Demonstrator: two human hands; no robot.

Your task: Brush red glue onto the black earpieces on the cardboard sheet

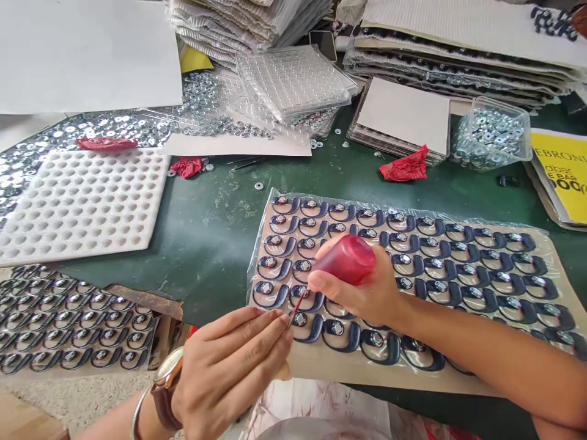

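Note:
My right hand (367, 293) is wrapped around a red, translucent squeeze bottle (348, 260), which is tilted with its base up over a sheet of parts. At its left, my left hand (238, 360) pinches a thin stick (297, 305) that looks red along its visible length. The stick's upper end is close to one of the metal discs near the sheet's left edge. Beneath both hands lies the plastic-covered sheet (458, 388), with rows of dark curved parts (342, 336), each carrying a small shiny metal disc. My right thumb and fingers hide the bottle's nozzle end.
A white dimpled tray (156, 183) and a second sheet of dark parts (59, 336) lie at left. Loose metal washers (151, 129) spread behind. A clear tub of washers (493, 134), crumpled red scraps (406, 166) and stacked sheets (458, 67) stand at the back right.

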